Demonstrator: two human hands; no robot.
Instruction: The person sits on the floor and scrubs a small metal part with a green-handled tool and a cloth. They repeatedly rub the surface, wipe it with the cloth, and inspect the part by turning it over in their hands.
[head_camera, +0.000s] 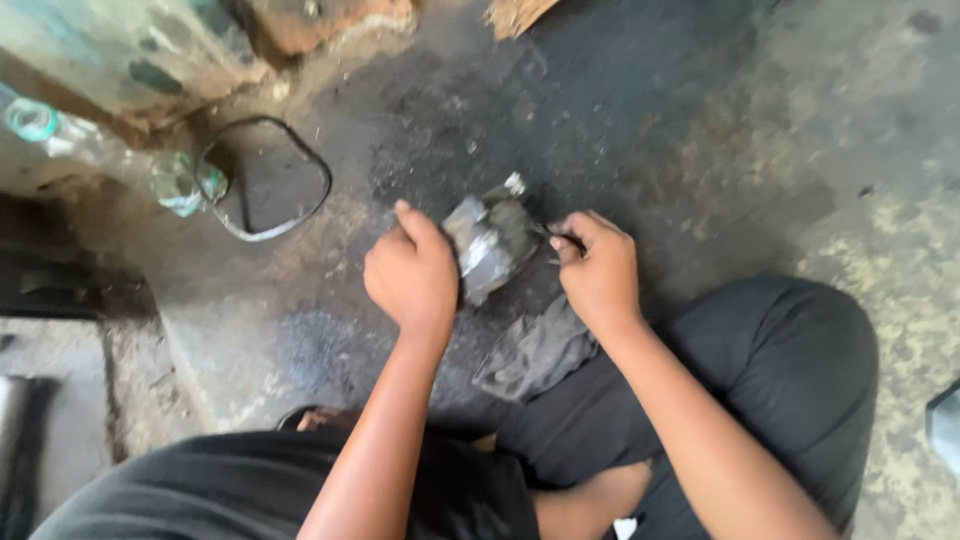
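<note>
A grimy metal part (490, 245), grey and greenish with a short stub at its top, rests on the dark oily floor. My left hand (412, 272) grips its left side. My right hand (598, 270) is closed on a thin dark tool (560, 240) whose tip touches the part's right side. A dirty grey rag (535, 350) lies just below the part, against my right wrist and knee.
A thin rubber ring (268, 178) lies on the floor at the left beside a clear plastic bottle (180, 182). A worn painted block (130, 60) fills the upper left corner. A raised concrete ledge (60, 400) runs along the left. My black-trousered knee (790, 350) is at right.
</note>
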